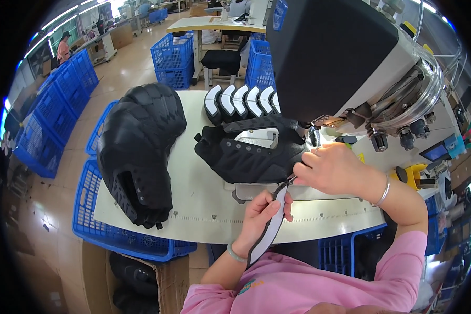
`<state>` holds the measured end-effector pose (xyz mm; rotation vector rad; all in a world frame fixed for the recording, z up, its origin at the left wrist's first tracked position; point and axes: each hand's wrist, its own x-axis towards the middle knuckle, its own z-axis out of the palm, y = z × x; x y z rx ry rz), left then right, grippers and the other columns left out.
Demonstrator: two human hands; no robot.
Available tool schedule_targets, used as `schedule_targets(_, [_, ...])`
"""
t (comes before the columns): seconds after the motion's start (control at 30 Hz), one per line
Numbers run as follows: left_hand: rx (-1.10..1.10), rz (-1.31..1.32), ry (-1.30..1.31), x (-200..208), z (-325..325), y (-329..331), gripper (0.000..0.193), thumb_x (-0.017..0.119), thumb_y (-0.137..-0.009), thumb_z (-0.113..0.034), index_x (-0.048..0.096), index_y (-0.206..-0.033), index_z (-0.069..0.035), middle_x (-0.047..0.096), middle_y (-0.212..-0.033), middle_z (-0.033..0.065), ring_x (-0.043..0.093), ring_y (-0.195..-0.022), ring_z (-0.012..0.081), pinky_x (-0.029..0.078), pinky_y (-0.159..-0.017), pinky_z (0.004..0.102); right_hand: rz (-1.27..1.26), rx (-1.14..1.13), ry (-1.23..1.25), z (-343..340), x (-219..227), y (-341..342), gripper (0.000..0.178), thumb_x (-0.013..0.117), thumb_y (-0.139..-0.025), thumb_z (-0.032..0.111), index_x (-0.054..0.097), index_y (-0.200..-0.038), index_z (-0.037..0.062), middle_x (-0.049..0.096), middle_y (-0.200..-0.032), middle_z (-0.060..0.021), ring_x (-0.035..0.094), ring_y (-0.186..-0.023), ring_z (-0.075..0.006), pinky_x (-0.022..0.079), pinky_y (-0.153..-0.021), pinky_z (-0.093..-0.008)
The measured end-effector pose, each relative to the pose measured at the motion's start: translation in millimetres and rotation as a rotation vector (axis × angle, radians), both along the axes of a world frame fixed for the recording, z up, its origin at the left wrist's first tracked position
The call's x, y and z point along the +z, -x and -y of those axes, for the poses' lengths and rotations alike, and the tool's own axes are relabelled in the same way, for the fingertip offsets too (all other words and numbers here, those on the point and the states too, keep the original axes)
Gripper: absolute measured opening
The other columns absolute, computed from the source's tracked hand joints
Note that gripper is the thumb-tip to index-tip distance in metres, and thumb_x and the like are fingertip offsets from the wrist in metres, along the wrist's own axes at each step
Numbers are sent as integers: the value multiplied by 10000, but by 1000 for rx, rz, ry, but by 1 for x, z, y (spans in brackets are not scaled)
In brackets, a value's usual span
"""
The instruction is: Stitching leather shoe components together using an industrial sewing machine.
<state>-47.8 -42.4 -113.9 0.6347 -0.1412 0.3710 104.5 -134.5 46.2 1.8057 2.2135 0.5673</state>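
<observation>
My left hand (pixel 261 214) is closed round a curved white strip with a black edge (pixel 269 230), gripping it near its upper end. My right hand (pixel 327 170) has its fingers pinched together just above that end, beside a small dark thing I cannot make out. A black shoe upper (pixel 246 157) with eyelets and a long opening lies under the head of the sewing machine (pixel 340 57), touching or close to my right fingers. Left of it, a nested stack of black shoe uppers (pixel 141 141) lies on the white table (pixel 204 209).
Several curved black pieces with white faces (pixel 240 99) stand in a row behind the shoe upper. A blue crate (pixel 115 235) and a cardboard box (pixel 172 282) sit below the table's left side. A yellow holder (pixel 414 177) stands at the right. More blue crates (pixel 172 57) are behind.
</observation>
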Motion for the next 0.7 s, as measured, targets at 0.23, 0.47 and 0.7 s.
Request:
schedule_targets(0.23, [90, -20, -125, 8, 7, 2, 194, 531, -969, -120, 458, -804, -49, 587, -1039, 143, 579, -802, 167, 507, -744, 329, 151, -96, 88, -3, -10, 6, 245, 617, -828, 352, 522, -772, 134, 496, -620, -17, 602, -559, -171, 443, -457, -304])
schedule_targets(0.47, [-9, 1, -35, 8, -3, 6, 181, 534, -959, -90, 473, -795, -44, 564, -1030, 129, 580, -816, 163, 509, -779, 329, -66, -43, 66, -1, 0, 1, 232, 618, -830, 322, 540, -780, 110, 564, -633, -36, 648, -592, -182, 469, -451, -317])
schedule_targets(0.7, [138, -14, -257, 7, 10, 2, 170, 537, -959, -98, 489, -806, -41, 551, -1025, 117, 583, -827, 157, 499, -766, 314, -1, -71, 13, 1, -11, 0, 233, 640, -788, 310, 528, -739, 112, 527, -605, -27, 622, -540, -181, 447, -421, -320])
